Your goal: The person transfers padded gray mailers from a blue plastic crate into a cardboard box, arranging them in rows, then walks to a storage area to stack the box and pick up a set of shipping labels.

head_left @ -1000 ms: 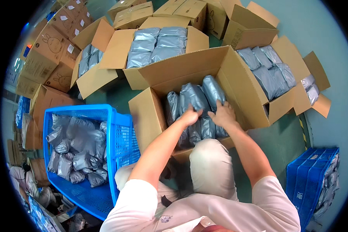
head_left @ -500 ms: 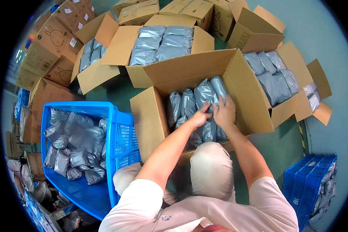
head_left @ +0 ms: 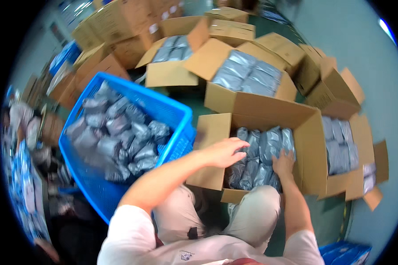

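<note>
In front of me stands an open cardboard box packed with grey plastic parcels in two rows. My right hand rests on the parcels at the box's right side, its fingers spread and lying on them. Raised over the box's left side is my left hand, fingers apart with nothing between them. To my left a large blue plastic basket holds many loose grey parcels; it sits beside the box's left flap.
Open boxes of grey parcels stand behind, one far left, one in the middle, and one to the right. Closed cartons are stacked at the back left. A blue crate is at the lower right, near the wall.
My left hand has lifted off the parcels and moved left toward the box's flap. My right hand stays on the parcels. The view has turned toward the left.
</note>
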`<state>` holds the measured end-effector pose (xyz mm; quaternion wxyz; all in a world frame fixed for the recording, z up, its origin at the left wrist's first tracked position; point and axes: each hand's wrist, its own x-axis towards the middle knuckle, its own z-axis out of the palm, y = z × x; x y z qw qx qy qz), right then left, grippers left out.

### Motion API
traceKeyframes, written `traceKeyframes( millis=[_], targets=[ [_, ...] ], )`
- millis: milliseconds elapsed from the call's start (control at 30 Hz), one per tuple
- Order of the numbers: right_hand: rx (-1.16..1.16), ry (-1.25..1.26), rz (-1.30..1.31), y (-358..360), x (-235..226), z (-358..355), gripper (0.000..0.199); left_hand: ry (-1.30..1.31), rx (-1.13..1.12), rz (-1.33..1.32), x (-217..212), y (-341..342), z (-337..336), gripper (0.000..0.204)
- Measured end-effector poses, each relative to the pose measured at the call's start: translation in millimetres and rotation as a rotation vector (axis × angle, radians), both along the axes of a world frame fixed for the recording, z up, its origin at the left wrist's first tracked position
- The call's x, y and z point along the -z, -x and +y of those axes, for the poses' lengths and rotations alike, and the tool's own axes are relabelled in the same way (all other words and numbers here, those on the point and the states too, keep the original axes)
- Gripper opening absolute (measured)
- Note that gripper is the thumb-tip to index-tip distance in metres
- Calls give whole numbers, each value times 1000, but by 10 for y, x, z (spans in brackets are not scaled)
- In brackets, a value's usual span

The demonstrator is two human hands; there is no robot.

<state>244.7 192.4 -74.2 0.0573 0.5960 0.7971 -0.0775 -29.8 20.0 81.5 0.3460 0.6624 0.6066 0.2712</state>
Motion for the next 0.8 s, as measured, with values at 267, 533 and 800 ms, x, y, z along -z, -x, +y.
traceKeyframes(
  millis=[267, 533, 800],
  targets=[
    [-339, 237, 542, 606, -1357, -715, 42, -171, -1293, -221, 821, 2284, -1883, 29],
    [-813, 422, 471, 1182, -2029, -1414, 41, 965, -641, 551, 2623, 2238, -3168, 67],
    [-698, 499, 422, 1346, -1656, -1422, 38, 835, -463, 882, 3087, 2221, -2785, 89]
  ],
)
